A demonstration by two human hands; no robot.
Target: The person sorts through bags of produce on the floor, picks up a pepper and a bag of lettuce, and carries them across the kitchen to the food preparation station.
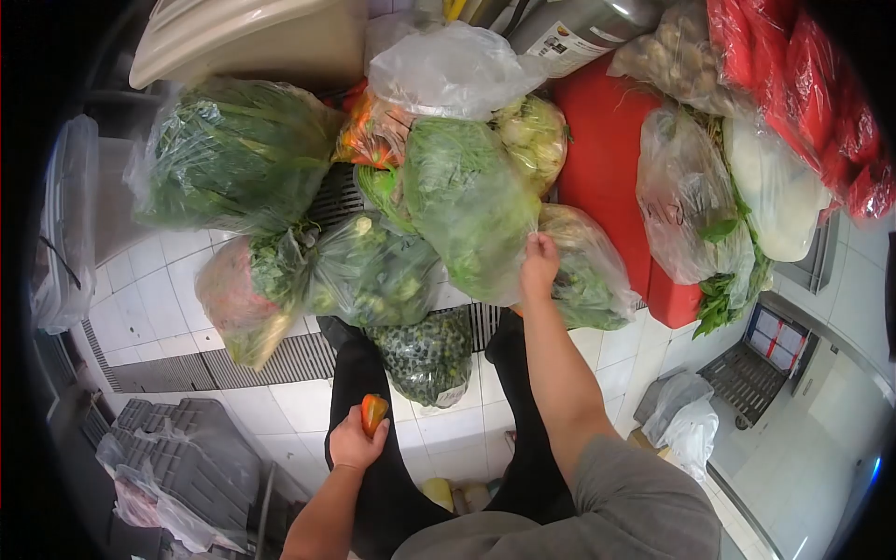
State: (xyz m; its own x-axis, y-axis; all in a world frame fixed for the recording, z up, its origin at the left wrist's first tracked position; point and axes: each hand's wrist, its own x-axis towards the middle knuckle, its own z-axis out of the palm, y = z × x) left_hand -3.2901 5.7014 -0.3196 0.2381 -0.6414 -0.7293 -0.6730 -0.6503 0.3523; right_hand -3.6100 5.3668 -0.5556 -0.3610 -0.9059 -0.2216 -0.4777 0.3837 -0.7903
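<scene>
An orange-red pepper [374, 413] is in my left hand [357, 440], low in the view over my left leg. My right hand [539, 265] pinches the edge of a clear bag of light green vegetables [467, 201]. Just right of that hand lies a bag of leafy greens [588, 271]. A bag of dark green vegetables [371, 271] is to the left, and below it a bag of small dark green pieces [425, 357] rests between my feet. Orange and red vegetables show in a bag [371, 129] behind.
A large bag of long greens [238, 154] lies at the left. Red containers [602, 140] stand right of centre, beside more bagged vegetables [686, 196]. Grey crates [187, 457] sit at lower left. A metal drain grate [238, 367] crosses the tiled floor.
</scene>
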